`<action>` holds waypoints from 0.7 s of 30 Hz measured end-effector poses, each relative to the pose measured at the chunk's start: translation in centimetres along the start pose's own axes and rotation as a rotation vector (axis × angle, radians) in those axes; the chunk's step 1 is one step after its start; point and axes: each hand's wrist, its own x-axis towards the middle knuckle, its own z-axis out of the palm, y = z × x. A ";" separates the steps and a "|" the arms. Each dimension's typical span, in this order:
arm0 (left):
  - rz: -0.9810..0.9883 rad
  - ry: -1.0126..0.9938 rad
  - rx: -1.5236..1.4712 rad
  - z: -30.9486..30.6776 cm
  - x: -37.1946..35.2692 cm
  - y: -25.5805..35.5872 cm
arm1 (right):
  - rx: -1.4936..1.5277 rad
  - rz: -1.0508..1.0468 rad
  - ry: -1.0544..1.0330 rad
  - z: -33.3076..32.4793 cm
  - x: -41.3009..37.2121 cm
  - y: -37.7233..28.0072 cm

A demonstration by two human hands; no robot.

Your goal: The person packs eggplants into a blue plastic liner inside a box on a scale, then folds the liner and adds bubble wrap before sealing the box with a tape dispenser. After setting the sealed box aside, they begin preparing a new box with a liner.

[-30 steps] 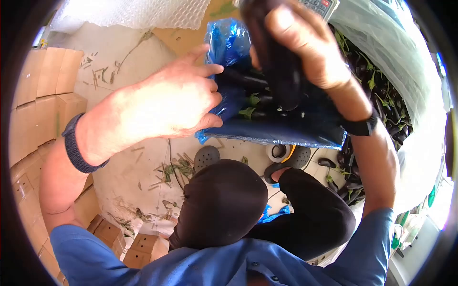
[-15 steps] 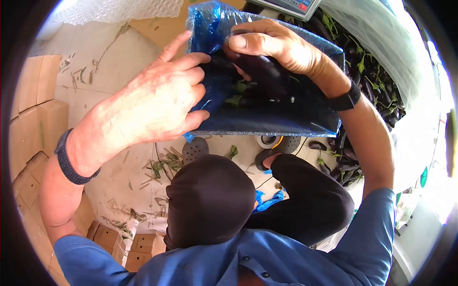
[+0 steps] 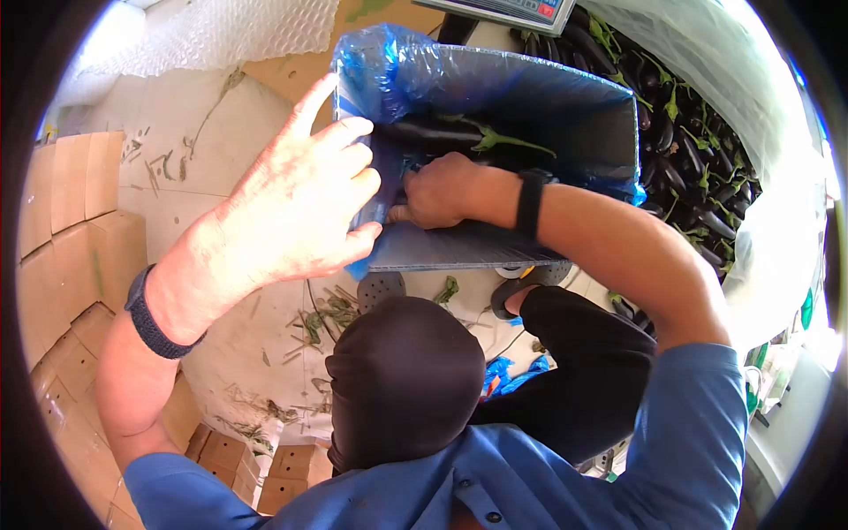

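Note:
A box lined with blue plastic film (image 3: 530,62) sits in front of me. My left hand (image 3: 296,190) is at its left side, fingers spread and several hooked over the rim, gripping it. Inside the box, my right hand (image 3: 444,187) is low near the left end with its fingers curled. The curled fingertips are partly hidden, so what they hold, if anything, does not show. Just beyond that hand lies a dark purple eggplant (image 3: 433,135), its green stem pointing right.
Many eggplants (image 3: 698,168) are piled at the right beside translucent plastic sheeting (image 3: 760,88). A scale (image 3: 543,11) stands at the top. Cardboard boxes (image 3: 66,190) are stacked at the left. Leaf scraps (image 3: 331,314) litter the floor, and bubble wrap (image 3: 221,35) is at the upper left.
My right hand has moved down into the box from above and no longer has the eggplant it held. An eggplant now shows lying inside. My left hand stays at the box's left side.

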 end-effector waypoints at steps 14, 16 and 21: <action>0.055 -0.157 0.092 -0.9 2.3 1.0 | -0.029 -0.115 0.035 3.1 5.5 2.1; 0.068 -0.281 0.111 -1.1 4.1 2.1 | -0.014 -0.308 0.101 2.4 7.0 4.0; -0.136 -0.826 -0.028 1.2 8.7 5.9 | 0.064 -0.275 0.041 -3.6 -1.6 3.3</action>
